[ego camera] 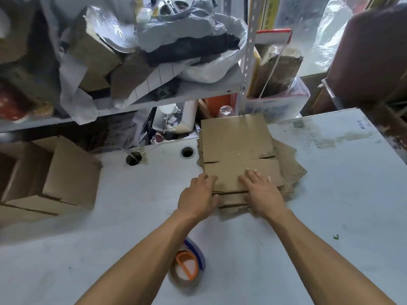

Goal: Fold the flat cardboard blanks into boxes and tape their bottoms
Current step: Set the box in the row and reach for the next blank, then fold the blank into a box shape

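A stack of flat brown cardboard blanks (237, 142) lies on the pale table (330, 194), just beyond my hands. My left hand (198, 194) is at the near left corner of the top blank, fingers curled over its edge. My right hand (261, 190) rests flat on the near edge of the top blank, fingers spread. A roll of brown tape in an orange-and-blue dispenser (187, 268) lies on the table close to me, partly under my left forearm. Folded boxes (66, 179) stand at the table's left edge.
Two round holes (134, 158) (187, 152) are cut in the table behind the stack's left side. Cluttered metal shelving (154, 100) with bags and cardboard rises behind the table. A dark chair back (370, 51) stands at far right.
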